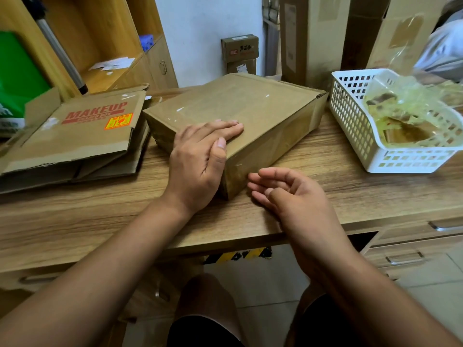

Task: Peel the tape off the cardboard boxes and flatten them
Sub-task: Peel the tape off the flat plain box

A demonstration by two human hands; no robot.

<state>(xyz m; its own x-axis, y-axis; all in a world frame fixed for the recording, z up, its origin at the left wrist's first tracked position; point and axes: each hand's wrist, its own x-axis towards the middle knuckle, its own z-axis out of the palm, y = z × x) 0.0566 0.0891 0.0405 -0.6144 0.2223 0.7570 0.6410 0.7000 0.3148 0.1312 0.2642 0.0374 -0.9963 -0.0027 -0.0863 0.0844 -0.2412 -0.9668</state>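
Even soft light, tape glare, edges warped.

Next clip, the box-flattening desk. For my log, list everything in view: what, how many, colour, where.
Taped box: one, brown, centre of desk, tape still on.
Flattened boxes: a stack, brown, top one printed MAKEUP, desk left.
Basket: one, white, desk right.
Peeled tape: a wad, clear yellowish, in the basket.
Small boxes: two, brown, stacked by the back wall.
Tall cartons: several, brown, standing back right.
Shelf: one, wood, back left.
Green bag: one, far left, partly cut off.
Desk: one, wood-grain, under it all.
Left hand: flat on the taped box's top.
Right hand: fingers loosely curled, holding nothing, by the box's near corner.
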